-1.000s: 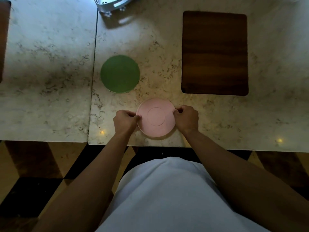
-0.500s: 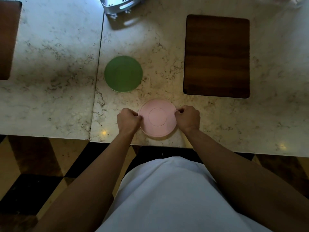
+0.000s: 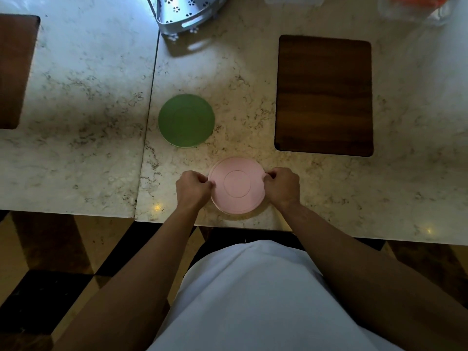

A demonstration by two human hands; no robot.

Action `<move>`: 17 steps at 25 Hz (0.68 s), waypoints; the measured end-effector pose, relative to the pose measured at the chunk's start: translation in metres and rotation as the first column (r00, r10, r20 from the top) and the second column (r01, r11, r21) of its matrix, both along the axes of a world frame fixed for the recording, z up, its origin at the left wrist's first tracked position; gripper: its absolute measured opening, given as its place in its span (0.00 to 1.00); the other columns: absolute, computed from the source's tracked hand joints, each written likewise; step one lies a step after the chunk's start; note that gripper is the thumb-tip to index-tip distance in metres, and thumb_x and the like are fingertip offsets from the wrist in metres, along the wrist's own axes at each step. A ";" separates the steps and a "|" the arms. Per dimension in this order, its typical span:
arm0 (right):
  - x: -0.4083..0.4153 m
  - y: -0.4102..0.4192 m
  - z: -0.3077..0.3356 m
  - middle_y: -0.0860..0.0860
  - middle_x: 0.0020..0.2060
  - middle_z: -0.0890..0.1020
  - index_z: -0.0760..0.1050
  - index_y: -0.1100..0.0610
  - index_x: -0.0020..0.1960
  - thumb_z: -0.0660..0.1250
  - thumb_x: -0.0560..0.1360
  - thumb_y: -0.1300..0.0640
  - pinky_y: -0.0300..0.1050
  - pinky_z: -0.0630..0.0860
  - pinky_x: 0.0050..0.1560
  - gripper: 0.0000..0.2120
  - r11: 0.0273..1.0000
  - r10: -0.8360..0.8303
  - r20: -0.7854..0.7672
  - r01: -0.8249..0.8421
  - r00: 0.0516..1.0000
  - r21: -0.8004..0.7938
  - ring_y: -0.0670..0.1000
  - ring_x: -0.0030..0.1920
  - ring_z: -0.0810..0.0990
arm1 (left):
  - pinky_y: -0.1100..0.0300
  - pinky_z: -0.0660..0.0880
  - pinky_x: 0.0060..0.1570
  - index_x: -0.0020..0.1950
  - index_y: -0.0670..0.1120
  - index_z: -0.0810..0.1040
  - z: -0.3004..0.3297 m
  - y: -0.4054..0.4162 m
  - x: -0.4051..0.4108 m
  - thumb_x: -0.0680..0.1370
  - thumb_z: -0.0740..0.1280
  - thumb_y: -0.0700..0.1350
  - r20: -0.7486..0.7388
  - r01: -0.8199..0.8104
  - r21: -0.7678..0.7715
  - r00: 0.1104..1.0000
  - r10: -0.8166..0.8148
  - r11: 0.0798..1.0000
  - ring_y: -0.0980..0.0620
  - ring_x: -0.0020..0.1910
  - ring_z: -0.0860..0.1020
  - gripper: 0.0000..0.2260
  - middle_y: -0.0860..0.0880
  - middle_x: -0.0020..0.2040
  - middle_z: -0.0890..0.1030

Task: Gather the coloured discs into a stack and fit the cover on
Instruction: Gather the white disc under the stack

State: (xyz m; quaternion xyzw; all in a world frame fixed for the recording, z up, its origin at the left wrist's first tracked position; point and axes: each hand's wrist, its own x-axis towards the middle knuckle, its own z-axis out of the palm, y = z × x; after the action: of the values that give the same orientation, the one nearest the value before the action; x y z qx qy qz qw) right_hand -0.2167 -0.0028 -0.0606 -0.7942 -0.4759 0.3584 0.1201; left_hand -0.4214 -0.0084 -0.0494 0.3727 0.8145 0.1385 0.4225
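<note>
A pink disc (image 3: 237, 185) with a raised centre ring lies near the front edge of the marble table. My left hand (image 3: 193, 190) pinches its left rim and my right hand (image 3: 281, 186) pinches its right rim. A thin second edge shows under the pink disc at its lower rim; I cannot tell what lies beneath. A green disc (image 3: 186, 120) lies flat by itself a short way behind and to the left, touched by neither hand.
A dark wooden board (image 3: 324, 96) lies at the right, and another dark board (image 3: 15, 69) at the far left. A perforated metal rack (image 3: 184, 13) stands at the back. Clear plastic containers (image 3: 415, 8) sit at the back right. A seam (image 3: 149, 117) divides the tabletop.
Both hands stay on the pink disc's rim. The head camera has tilted so the table shows further back; the discs have not visibly shifted on the table.
</note>
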 end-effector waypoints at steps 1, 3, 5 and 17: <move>0.000 -0.001 0.000 0.55 0.47 0.86 0.84 0.60 0.52 0.66 0.77 0.59 0.38 0.70 0.44 0.10 1.000 0.000 0.000 0.000 1.000 0.005 0.54 0.47 0.83 | 0.47 0.83 0.47 0.42 0.42 0.86 0.000 -0.001 0.000 0.72 0.73 0.41 0.006 -0.006 0.008 1.000 0.006 1.000 0.46 0.40 0.84 0.03 0.44 0.39 0.86; 0.001 -0.002 -0.001 0.55 0.48 0.86 0.84 0.60 0.53 0.66 0.77 0.59 0.38 0.70 0.45 0.10 1.000 0.006 -0.008 -0.006 1.000 0.013 0.54 0.48 0.83 | 0.47 0.83 0.47 0.41 0.42 0.85 0.000 -0.003 0.000 0.72 0.73 0.41 0.009 -0.016 0.017 1.000 0.016 1.000 0.46 0.40 0.84 0.03 0.45 0.38 0.85; 0.002 -0.002 -0.001 0.55 0.48 0.86 0.84 0.59 0.54 0.66 0.77 0.58 0.39 0.71 0.46 0.10 1.000 0.021 -0.014 -0.021 1.000 0.018 0.54 0.49 0.82 | 0.47 0.83 0.48 0.42 0.43 0.86 -0.001 -0.003 0.000 0.73 0.73 0.41 0.017 -0.023 0.017 1.000 0.023 1.000 0.46 0.41 0.84 0.03 0.45 0.39 0.86; 0.009 -0.006 -0.009 0.54 0.49 0.85 0.83 0.59 0.54 0.67 0.77 0.58 0.41 0.75 0.50 0.09 0.999 0.037 -0.033 -0.037 0.999 0.003 0.52 0.49 0.82 | 0.55 0.80 0.45 0.46 0.43 0.86 -0.009 -0.014 0.003 0.73 0.73 0.42 -0.012 -0.023 0.041 1.000 0.023 0.999 0.49 0.41 0.83 0.04 0.45 0.42 0.86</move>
State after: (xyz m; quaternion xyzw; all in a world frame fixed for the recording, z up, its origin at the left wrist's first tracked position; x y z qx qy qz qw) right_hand -0.2078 -0.0089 -0.0693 -0.7790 -0.4889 0.3732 0.1221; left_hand -0.4180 -0.0226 -0.0580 0.3727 0.8183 0.1576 0.4083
